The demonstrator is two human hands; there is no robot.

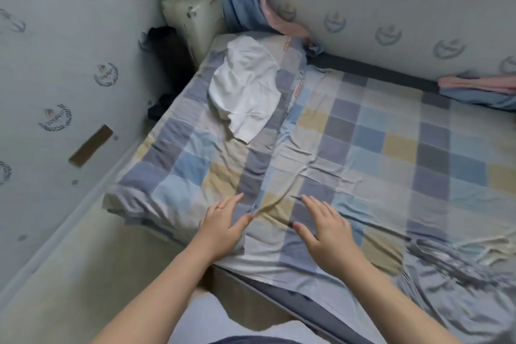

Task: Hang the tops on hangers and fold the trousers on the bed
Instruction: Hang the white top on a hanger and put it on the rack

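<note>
Head view: left hand point(223, 220) and right hand point(326, 229) at lower centre, fingers point(312, 204) straight and slightly spread, holding nothing, palms down over the bed point(391, 148); contact unclear. White top point(245, 92) lies crumpled upper centre, grey cloth point(446, 274) lower right.

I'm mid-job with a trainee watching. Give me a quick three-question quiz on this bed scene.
1. True or false: the left hand grips the white garment.
2. Which hand wears the ring? A left, B right, C neither.
3. Fill in: the right hand is over the checked cover with its fingers ____.
Key: 1 false; 2 A; 3 straight.
</note>
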